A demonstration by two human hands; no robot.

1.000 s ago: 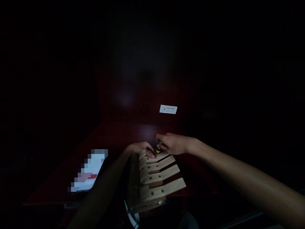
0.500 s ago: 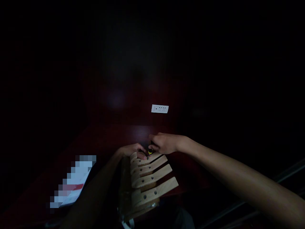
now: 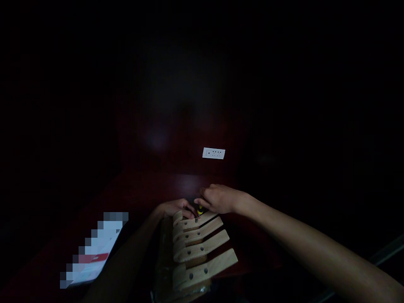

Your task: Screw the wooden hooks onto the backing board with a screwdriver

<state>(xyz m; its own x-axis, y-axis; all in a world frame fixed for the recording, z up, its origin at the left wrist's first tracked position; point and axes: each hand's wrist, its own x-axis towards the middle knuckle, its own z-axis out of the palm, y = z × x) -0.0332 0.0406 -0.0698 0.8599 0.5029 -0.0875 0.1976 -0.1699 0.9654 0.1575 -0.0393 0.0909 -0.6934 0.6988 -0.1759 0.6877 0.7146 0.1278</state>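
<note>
Angled pale wooden pieces (image 3: 214,240), several in a row, sit on a block wrapped in brownish tape (image 3: 164,263). Dark round screw heads or holes dot their upper faces. At the far end, my left hand (image 3: 178,208) grips the farthest wooden piece, its thumb and fingers close to a small metal fitting (image 3: 196,220). My right hand (image 3: 217,198) is closed around a screwdriver with a black and yellow handle (image 3: 200,209). The tool points down at the far piece beside my left fingertips; its tip is too dark to make out.
A lit, partly blurred screen or sheet (image 3: 97,256) lies left of my left forearm on the dark red table (image 3: 151,181). A white socket plate (image 3: 213,153) is on the wall ahead. Most of the surroundings are dark.
The whole scene sits slightly lower in the picture as the camera has tilted. My right hand has turned a little around the screwdriver; my left hand keeps its place on the wood.
</note>
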